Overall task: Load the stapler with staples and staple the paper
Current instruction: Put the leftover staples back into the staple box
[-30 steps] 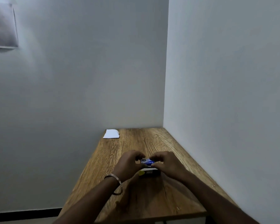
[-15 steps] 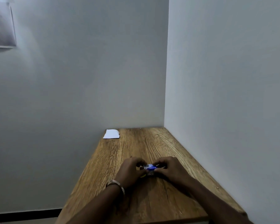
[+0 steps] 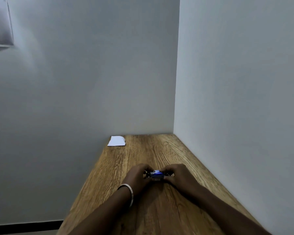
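A small blue staple box is pinched at its ends between the fingertips of both hands, low over the wooden table. My left hand, with a metal bangle on its wrist, grips the box's left end. My right hand grips the right end. Directly under the box sits a dark stapler, mostly hidden by my fingers. A white sheet of paper lies flat at the table's far left corner, well away from both hands.
The table stands in a corner, with a white wall along its right side and another behind it. Its left edge drops off to the floor. A grey sheet hangs on the back wall at the upper left.
Both hands have come down and closed in around the blue box, covering most of the dark stapler and its yellow spot. The paper has not moved.
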The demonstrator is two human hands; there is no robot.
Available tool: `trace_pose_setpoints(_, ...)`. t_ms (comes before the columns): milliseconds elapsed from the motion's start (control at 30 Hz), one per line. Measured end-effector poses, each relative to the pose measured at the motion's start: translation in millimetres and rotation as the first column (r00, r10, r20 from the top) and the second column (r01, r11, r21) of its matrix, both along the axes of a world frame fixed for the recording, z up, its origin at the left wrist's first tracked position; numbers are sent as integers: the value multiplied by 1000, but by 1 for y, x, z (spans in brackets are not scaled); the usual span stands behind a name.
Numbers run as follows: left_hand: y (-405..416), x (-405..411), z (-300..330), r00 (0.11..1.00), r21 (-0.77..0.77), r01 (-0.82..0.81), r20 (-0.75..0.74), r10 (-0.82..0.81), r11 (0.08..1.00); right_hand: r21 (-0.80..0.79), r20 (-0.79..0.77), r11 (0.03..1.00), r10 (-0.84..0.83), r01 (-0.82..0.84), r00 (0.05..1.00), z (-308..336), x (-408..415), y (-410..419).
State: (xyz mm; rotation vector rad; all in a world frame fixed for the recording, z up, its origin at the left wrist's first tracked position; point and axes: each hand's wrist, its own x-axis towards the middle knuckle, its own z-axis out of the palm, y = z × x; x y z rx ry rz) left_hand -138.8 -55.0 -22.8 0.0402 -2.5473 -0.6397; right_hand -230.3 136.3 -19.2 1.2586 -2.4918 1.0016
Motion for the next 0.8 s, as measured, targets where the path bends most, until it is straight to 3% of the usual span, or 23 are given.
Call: trace_pose_setpoints(800,-111,-245,-2,996,9,-85,36,84,996,59,-119,983,-169,177,978,-2,-228,-138)
